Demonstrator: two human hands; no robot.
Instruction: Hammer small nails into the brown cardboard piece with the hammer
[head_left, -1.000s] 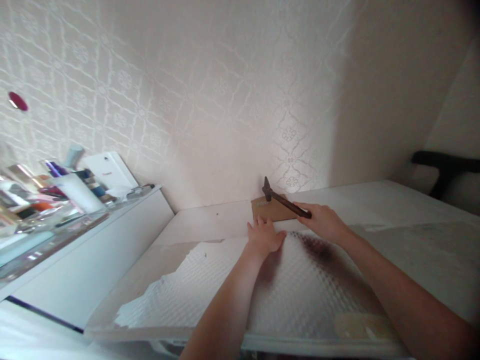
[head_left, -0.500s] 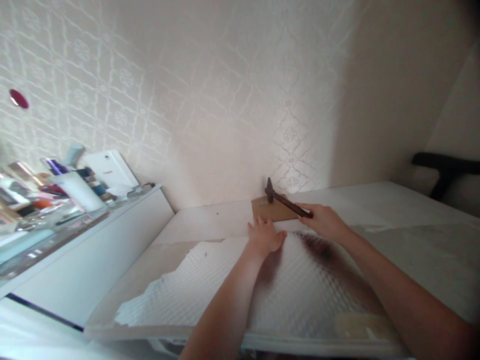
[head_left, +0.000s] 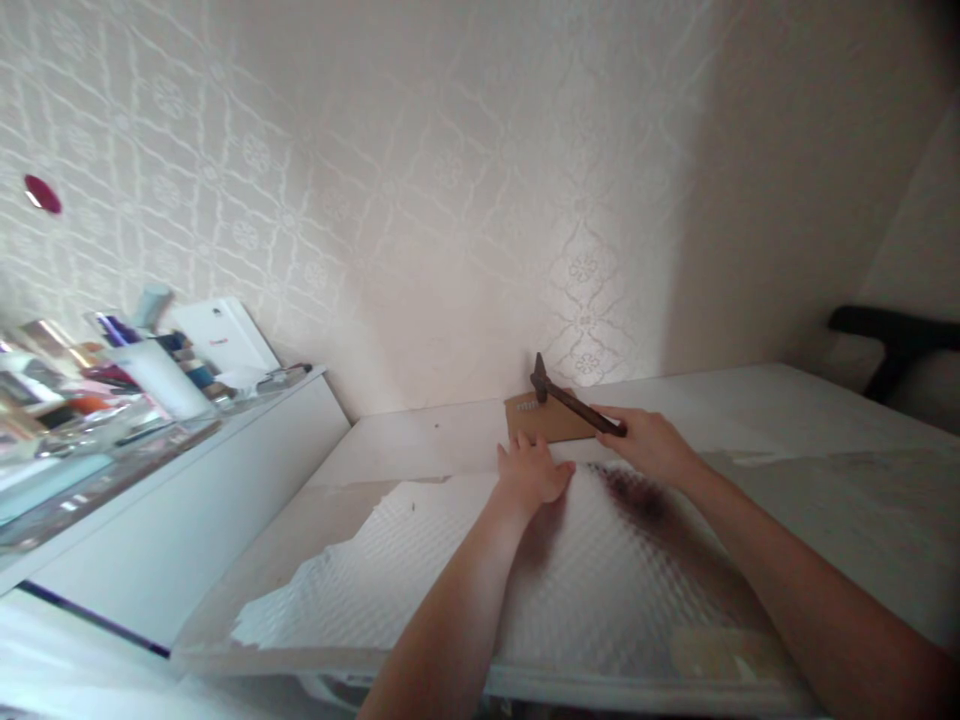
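A dark hammer (head_left: 576,404) is gripped near the end of its handle by my right hand (head_left: 649,445). Its head hangs over a piece of brown cardboard (head_left: 559,428), close to a short row of small pale, shiny things (head_left: 527,406) too blurred to name; whether the head touches the card I cannot tell. My left hand (head_left: 532,472) lies with fingers spread, the fingertips at the card's near edge and the palm over a white quilted-textured sheet (head_left: 345,585). Both forearms cover parts of that sheet.
Behind the white tabletop (head_left: 420,445) rises a patterned wall (head_left: 450,220). On the left, a white cabinet (head_left: 247,480) bears crowded bottles and a white box (head_left: 226,337). A black chair part (head_left: 892,335) stands at the far right.
The view has shifted very slightly. Both hands, the hammer and the cardboard keep the same places relative to each other.
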